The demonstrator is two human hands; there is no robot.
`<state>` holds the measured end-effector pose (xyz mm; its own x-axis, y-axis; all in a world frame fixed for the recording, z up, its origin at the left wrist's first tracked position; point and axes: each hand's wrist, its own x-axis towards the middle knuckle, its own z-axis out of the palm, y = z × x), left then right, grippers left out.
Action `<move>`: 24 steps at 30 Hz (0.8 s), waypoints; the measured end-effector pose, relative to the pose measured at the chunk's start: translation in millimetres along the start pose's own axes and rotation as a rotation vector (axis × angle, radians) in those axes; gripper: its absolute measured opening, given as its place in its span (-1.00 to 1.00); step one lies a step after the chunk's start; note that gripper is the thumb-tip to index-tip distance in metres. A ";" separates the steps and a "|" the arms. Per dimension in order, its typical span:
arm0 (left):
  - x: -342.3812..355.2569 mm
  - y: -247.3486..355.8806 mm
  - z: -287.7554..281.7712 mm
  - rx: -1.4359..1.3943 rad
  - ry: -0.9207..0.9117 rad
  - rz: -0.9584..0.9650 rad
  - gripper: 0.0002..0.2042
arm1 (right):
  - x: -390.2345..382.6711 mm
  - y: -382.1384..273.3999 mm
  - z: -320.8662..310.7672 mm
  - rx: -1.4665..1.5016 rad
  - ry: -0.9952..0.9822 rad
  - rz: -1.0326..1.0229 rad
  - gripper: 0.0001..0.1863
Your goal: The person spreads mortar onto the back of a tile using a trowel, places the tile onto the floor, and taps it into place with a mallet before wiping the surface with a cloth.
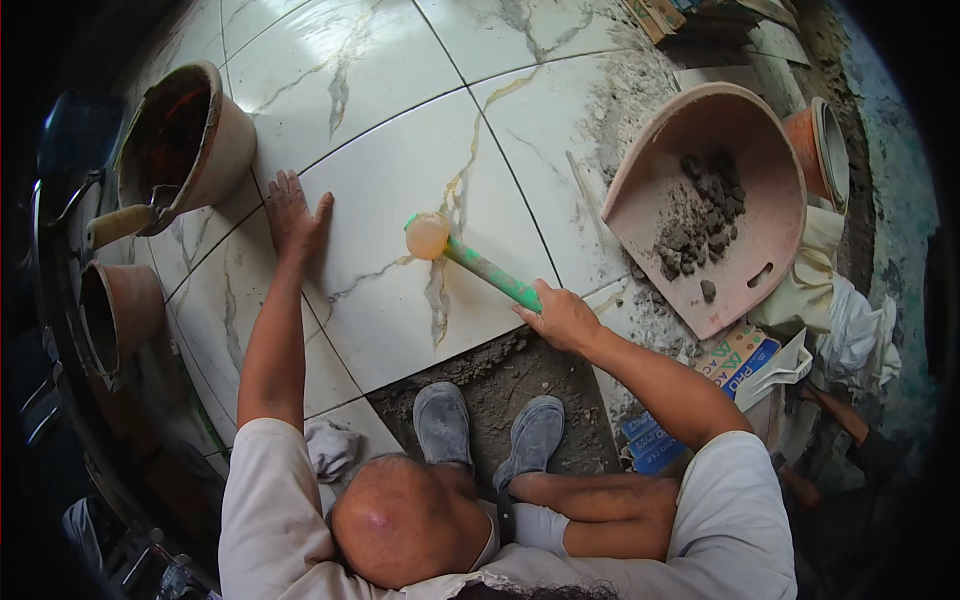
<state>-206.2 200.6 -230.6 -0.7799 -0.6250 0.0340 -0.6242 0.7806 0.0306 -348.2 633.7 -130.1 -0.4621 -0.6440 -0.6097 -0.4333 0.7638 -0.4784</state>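
Observation:
My right hand (562, 318) is closed round the green handle of a mallet (490, 272). The mallet's pale, yellowish round head (427, 236) is over the middle of a white marbled floor tile (390, 210); whether it touches the surface I cannot tell. Flat on the tiles to the left, near a joint, rests my left hand (294, 215) with its fingers stretched out and nothing in it. Along the near edge of the tile lies a bed of grey mortar (490, 365), on which my grey shoes (442, 424) stand.
At the left are a bucket (232, 140) with a wooden-handled trowel (120, 226) and a smaller bucket (135, 310). On the right, a pinkish scoop-shaped pan (640, 170) holds mortar lumps. Near it lie cardboard (735, 350) and white bags (855, 325). A crumpled rag (332, 448) lies by my knee.

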 end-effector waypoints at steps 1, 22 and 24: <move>1.8 -0.2 -1.5 0.046 -0.027 -0.011 -0.15 | -3.0 0.6 -2.2 0.086 -0.014 -0.005 -0.50; 36.7 82.0 9.8 0.112 -0.044 0.148 0.04 | -53.6 63.8 39.9 -0.204 0.094 -0.143 -0.61; 36.0 83.0 10.9 0.126 -0.043 0.146 0.03 | -53.0 67.1 41.2 -0.139 0.205 -0.286 -0.61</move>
<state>-286.6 242.9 -237.7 -0.8621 -0.5065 -0.0137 -0.5030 0.8588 -0.0969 -320.9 720.9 -156.0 -0.4462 -0.8367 -0.3176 -0.6619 0.5474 -0.5121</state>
